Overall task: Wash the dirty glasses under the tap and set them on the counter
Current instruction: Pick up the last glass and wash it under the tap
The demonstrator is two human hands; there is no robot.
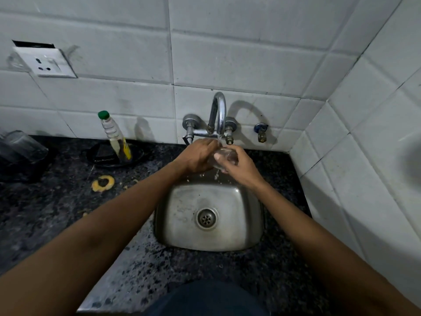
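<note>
While our right hand (237, 166) grips the glass (224, 156) under the tap (219, 110), our left hand (200, 156) should rub it; turn slowly; its fingers look curled around the glass.

Two bare hands, one clear drinking glass (224, 157), one curved chrome tap (218, 115), one square steel sink (208, 215), one green-capped clear plastic bottle (114, 135), one white wall socket (45, 61).
</note>
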